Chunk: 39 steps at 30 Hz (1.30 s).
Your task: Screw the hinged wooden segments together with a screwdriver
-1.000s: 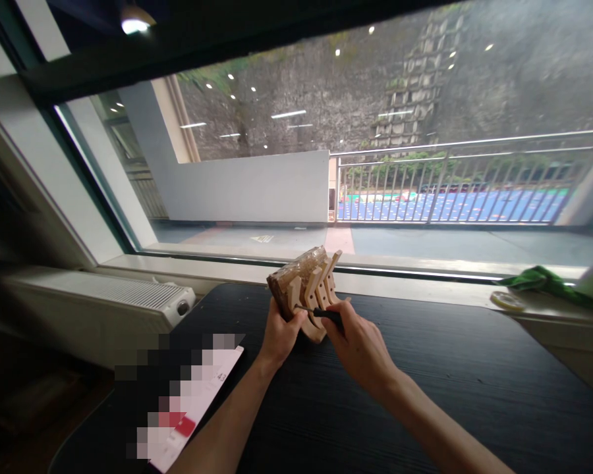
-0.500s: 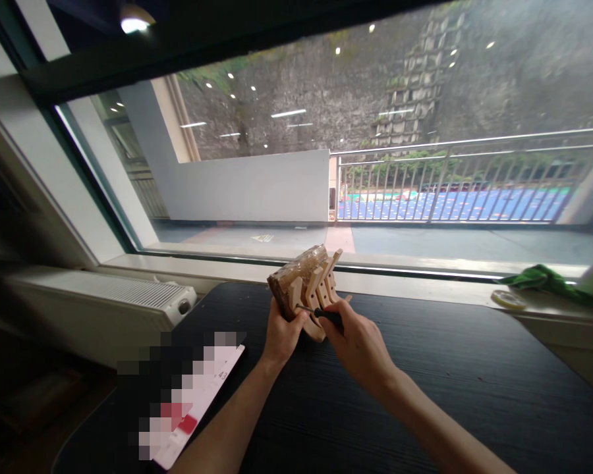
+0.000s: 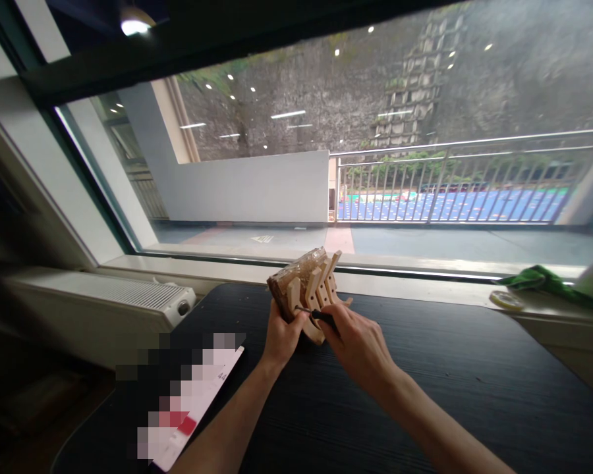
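Note:
A brown wooden piece (image 3: 299, 268) with a log-like back and several pale angled slats stands tilted over the dark table. My left hand (image 3: 282, 332) is wrapped round its lower left end, thumb toward the front. In my right hand (image 3: 356, 332) is a screwdriver (image 3: 321, 316) with a black handle and thin metal shaft. Its tip touches the leftmost pale slat (image 3: 293, 297) near a small hole or screw, which is too small to make out. Dark round dots show on the other slats.
The black table (image 3: 435, 382) has rounded corners. On its left lies a partly pixelated phone or tablet (image 3: 212, 388) with a lit screen. A white radiator (image 3: 103, 296) stands at left. A tape roll (image 3: 507, 300) and green cloth (image 3: 538, 280) rest on the windowsill at right.
My right hand has shifted slightly left and its grip on the screwdriver has turned a little. The tip stays at the same slat. My left hand and the wooden piece barely move.

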{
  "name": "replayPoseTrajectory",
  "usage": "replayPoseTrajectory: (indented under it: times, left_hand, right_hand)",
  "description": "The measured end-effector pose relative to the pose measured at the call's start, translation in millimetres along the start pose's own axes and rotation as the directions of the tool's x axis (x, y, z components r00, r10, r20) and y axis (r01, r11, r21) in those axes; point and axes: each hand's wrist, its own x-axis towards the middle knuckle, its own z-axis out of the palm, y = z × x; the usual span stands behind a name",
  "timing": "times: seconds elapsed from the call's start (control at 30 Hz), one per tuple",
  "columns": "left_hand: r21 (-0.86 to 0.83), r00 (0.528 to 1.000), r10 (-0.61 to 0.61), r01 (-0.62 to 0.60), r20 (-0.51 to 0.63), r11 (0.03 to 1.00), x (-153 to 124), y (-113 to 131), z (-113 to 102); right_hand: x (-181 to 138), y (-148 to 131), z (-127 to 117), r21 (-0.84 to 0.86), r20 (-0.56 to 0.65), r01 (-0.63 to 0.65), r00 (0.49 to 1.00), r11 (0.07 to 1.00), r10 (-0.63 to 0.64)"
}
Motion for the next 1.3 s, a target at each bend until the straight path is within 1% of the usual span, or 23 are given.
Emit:
replayPoseTrajectory:
  times: [0.1, 0.17, 0.27, 0.4, 0.47, 0.5, 0.57, 0.63, 0.7, 0.8, 0.97, 1.03, 1.07, 1.13, 1.23, 1.3]
  left_hand:
    - [-0.005, 1.000, 0.006, -0.006, 0.000, 1.000, 0, 0, 0]
    - [-0.010, 1.000, -0.001, 0.001, -0.007, 1.000, 0, -1, 0]
    - [-0.017, 1.000, -0.020, 0.020, -0.007, 1.000, -1, -2, 1]
    - [-0.020, 1.000, -0.021, 0.021, -0.011, 1.000, -1, -2, 1]
    - [-0.020, 1.000, -0.013, 0.012, -0.013, 1.000, -1, -1, 1]
    - [-0.020, 1.000, -0.008, 0.008, -0.010, 1.000, -1, -1, 1]
    - [-0.021, 1.000, 0.000, 0.000, -0.002, 1.000, 0, -1, 0]
    - [-0.021, 1.000, 0.005, -0.005, 0.004, 1.000, 0, 0, -1]
    - [-0.019, 1.000, 0.005, -0.004, 0.008, 1.000, 1, 0, -1]
    - [-0.017, 1.000, -0.001, 0.001, 0.009, 1.000, 1, 0, -2]
    - [-0.015, 1.000, -0.010, 0.010, -0.002, 1.000, 1, -3, -2]
    - [-0.013, 1.000, -0.005, 0.005, -0.005, 1.000, 1, -3, -2]
    - [-0.012, 1.000, -0.002, 0.002, -0.007, 1.000, 1, -2, -2]
    - [-0.010, 1.000, 0.004, -0.004, -0.010, 1.000, 1, 0, -2]
    - [-0.008, 1.000, 0.005, -0.005, -0.014, 1.000, 0, 2, -2]
    - [-0.008, 1.000, 0.000, -0.001, -0.016, 1.000, 0, 2, -2]
  right_hand:
    - [-1, 1, 4, 0.028, 0.022, -0.169, 0.986, 0.985, 0.168]
    - [-1, 1, 3, 0.008, 0.072, -0.210, 0.975, 0.978, 0.208]
    - [-1, -1, -3, -0.040, 0.094, -0.157, 0.983, 0.987, 0.160]
    - [0, -3, -9, -0.070, 0.099, -0.004, 0.995, 0.998, 0.011]
    - [0, -3, -8, -0.059, 0.106, 0.011, 0.994, 0.998, -0.004]
    - [0, -3, -6, -0.048, 0.105, -0.015, 0.994, 0.999, 0.020]
    - [-1, -2, -2, -0.019, 0.107, -0.117, 0.987, 0.993, 0.118]
    - [-2, -1, 2, 0.004, 0.127, -0.227, 0.966, 0.974, 0.225]
    - [-2, -1, 3, 0.003, 0.152, -0.277, 0.950, 0.961, 0.274]
    - [-3, -2, -2, -0.029, 0.166, -0.234, 0.958, 0.972, 0.236]
    - [-1, -6, -10, -0.068, 0.150, -0.047, 0.987, 0.997, 0.056]
    - [-1, -6, -8, -0.085, 0.127, -0.020, 0.991, 0.996, 0.031]
    - [-1, -7, -6, -0.079, 0.113, -0.039, 0.992, 0.996, 0.048]
    - [-2, -8, -2, -0.041, 0.099, -0.130, 0.986, 0.991, 0.134]
    - [-2, -8, 1, -0.006, 0.133, -0.275, 0.953, 0.961, 0.273]
    - [-2, -7, -2, -0.017, 0.167, -0.294, 0.942, 0.956, 0.292]
